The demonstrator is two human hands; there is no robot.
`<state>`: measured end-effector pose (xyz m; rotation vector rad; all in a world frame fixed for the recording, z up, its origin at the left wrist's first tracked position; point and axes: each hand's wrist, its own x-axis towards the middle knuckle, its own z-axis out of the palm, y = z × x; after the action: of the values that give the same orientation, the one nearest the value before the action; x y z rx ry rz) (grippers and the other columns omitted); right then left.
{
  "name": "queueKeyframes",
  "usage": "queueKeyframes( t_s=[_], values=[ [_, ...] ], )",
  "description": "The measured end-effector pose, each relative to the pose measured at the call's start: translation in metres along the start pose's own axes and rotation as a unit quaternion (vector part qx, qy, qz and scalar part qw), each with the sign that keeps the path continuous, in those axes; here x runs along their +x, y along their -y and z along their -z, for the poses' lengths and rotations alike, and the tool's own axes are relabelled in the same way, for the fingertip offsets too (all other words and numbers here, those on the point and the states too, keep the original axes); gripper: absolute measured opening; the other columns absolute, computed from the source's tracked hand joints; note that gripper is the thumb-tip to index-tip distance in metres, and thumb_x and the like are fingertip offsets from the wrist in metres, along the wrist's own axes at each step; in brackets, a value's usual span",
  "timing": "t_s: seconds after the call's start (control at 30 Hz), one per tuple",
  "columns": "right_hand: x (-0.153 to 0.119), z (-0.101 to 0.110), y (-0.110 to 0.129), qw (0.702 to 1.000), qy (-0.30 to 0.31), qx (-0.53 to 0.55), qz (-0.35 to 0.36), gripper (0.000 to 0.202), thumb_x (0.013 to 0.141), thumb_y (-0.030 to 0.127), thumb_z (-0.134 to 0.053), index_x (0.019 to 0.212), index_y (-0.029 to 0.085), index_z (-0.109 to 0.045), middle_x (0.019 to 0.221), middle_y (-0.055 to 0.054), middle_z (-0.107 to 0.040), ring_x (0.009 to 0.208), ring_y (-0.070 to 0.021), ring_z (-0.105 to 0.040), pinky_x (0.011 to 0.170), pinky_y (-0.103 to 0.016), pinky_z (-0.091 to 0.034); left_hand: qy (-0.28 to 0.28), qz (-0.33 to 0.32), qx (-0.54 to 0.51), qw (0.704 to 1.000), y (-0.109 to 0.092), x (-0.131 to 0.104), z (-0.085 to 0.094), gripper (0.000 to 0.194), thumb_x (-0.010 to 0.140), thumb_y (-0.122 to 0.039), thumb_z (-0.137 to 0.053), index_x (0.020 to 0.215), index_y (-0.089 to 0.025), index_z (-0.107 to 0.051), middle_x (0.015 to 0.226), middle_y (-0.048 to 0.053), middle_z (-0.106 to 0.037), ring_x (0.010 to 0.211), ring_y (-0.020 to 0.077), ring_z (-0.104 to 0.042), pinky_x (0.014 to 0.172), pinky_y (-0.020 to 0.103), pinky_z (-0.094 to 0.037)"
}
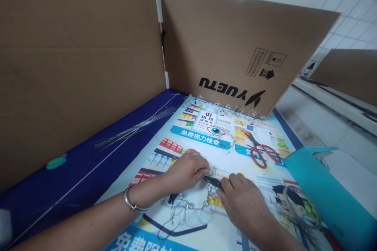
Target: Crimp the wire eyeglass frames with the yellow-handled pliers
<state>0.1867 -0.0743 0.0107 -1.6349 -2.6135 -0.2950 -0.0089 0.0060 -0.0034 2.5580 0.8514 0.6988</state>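
Observation:
My right hand [243, 200] is closed around a pair of dark-jawed pliers [213, 181], whose tip points left. Its handles are mostly hidden in the palm. Just left of the jaws, my left hand [187, 168] is closed in a pinch on thin wire [211, 172]. The wire end and the pliers' tip meet at the fingertips, and the exact contact is hidden. Below both hands lies a loose tangle of thin wire loops [184, 213] with round, shiny beads [191, 206]. A small black item [172, 198] sits beside the tangle, partly behind my left wrist.
Red-handled scissors [265, 155] lie beyond my right hand. Tall cardboard panels [224, 43] wall the back and left. Small wire pieces [232, 110] line the back panel. Straight wires [138, 125] lie on the blue cloth [97, 164]. At right are a clear ring-shaped roll [302, 208] and a turquoise box [326, 192].

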Motion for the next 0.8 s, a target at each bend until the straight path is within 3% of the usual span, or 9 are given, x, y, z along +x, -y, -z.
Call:
queueKeyframes(
  t_s=[0.37, 0.63, 0.8],
  values=[
    [0.0022, 0.0019, 0.0002, 1.000, 0.012, 0.010, -0.006, 0.011, 0.086, 0.031, -0.048, 0.086, 0.021, -0.053, 0.080, -0.004, -0.054, 0.076, -0.0193, -0.046, 0.064, -0.030, -0.029, -0.001, 0.001, -0.006, 1.000, 0.0014, 0.0002, -0.0024, 0.018, 0.087, -0.022, -0.047, 0.079, -0.018, -0.063, 0.068, 0.001, -0.063, 0.069, 0.0154, -0.056, 0.074, 0.029, -0.037],
    [0.0021, 0.0021, -0.0011, 1.000, -0.012, -0.016, 0.010, 0.012, 0.085, 0.032, -0.049, 0.084, 0.021, -0.053, 0.078, -0.004, -0.053, 0.074, -0.0196, -0.045, 0.061, -0.031, -0.026, -0.022, -0.011, -0.009, 1.000, -0.0028, 0.0015, 0.0028, 0.015, 0.085, -0.021, -0.051, 0.074, -0.019, -0.061, 0.072, 0.000, -0.061, 0.079, 0.0157, -0.052, 0.084, 0.034, -0.028],
    [0.0016, 0.0015, -0.0011, 0.999, -0.021, -0.024, 0.018, 0.011, 0.085, 0.031, -0.050, 0.083, 0.021, -0.053, 0.077, -0.003, -0.053, 0.073, -0.0191, -0.045, 0.059, -0.031, -0.026, -0.011, -0.014, -0.003, 1.000, -0.0042, 0.0005, 0.0049, 0.016, 0.085, -0.022, -0.050, 0.076, -0.020, -0.063, 0.069, 0.000, -0.061, 0.077, 0.0163, -0.051, 0.080, 0.033, -0.027]
  ],
)
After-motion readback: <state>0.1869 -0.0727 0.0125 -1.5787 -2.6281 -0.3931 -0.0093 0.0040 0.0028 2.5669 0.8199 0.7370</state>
